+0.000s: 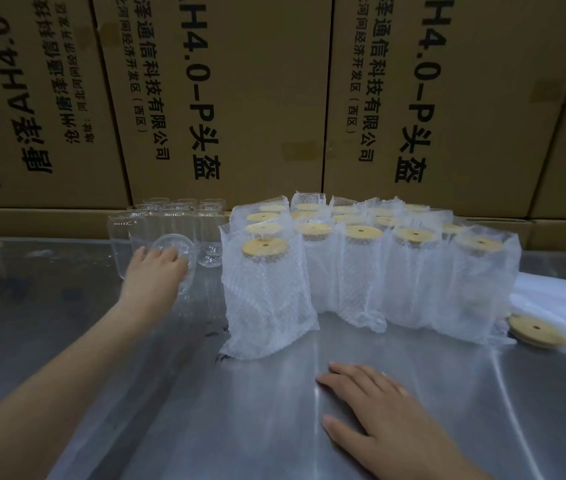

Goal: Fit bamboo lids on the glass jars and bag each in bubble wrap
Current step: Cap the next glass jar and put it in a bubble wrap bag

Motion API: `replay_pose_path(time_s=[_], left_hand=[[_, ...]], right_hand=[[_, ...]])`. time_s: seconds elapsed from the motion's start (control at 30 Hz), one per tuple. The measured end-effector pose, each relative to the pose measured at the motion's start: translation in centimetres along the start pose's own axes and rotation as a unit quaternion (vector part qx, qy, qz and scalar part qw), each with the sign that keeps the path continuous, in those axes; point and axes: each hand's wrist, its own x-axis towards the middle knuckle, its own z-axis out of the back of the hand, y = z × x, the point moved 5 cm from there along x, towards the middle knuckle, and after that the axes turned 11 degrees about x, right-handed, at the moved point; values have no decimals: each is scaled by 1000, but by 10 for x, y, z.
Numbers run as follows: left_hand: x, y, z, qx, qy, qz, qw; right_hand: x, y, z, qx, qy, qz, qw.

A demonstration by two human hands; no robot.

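- Several large cardboard boxes (pixel 226 98), printed with black Chinese characters and "4.0-P", stand stacked as a wall along the far edge, filling the upper half of the view.
- Below them the shiny metal tabletop (pixel 240 410) stretches toward the viewer, catching streaks of reflected light.
- Across its middle and right stands a cluster of wrapped jars (pixel 361 271), each upright in a white bubble wrap bag open at the top, with a round bamboo lid and its small centre hole showing; they stand touching one another in several rows.
- The nearest wrapped jar (pixel 267 292) stands at the cluster's front left, just right of the left hand.
- Loose white bubble wrap (pixel 558 299) lies flat at the right edge, behind the cluster's end.
- The left arm reaches out long and straight from the lower left; the left hand (pixel 157 271) grips a bare glass jar (pixel 176 258) tipped so its round end faces the camera, fingers curled over it.
- The right hand (pixel 378 420) lies flat, palm down, fingers straight and slightly spread on the tabletop, near the viewer, holding nothing.
- More empty glass jars (pixel 177 220) stand upright behind the left hand, against the boxes.
- One spare bamboo lid (pixel 537 332) lies at the right, beside the loose wrap.
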Motion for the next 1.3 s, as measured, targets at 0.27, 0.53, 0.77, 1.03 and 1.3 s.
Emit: replay_pose_path(time_s=[0.27, 0.53, 0.77, 1.03, 1.3], left_hand=[[-120, -3, 107, -120, -117, -93, 981], [-194, -53, 211, -222, -155, -179, 946], [-182, -118, 250, -356, -129, -204, 903], [-170, -185, 237, -692, -147, -77, 702], [-153, -249, 185, -820, 84, 27, 566]], right_hand=[[-1, -1, 1, 45, -53, 15, 997], [-18, 2, 14, 145, -102, 17, 984], [-54, 11, 36, 255, -204, 58, 943], [-83, -28, 60, 393, -355, 0, 848], [-71, -59, 53, 459, -284, -52, 840]])
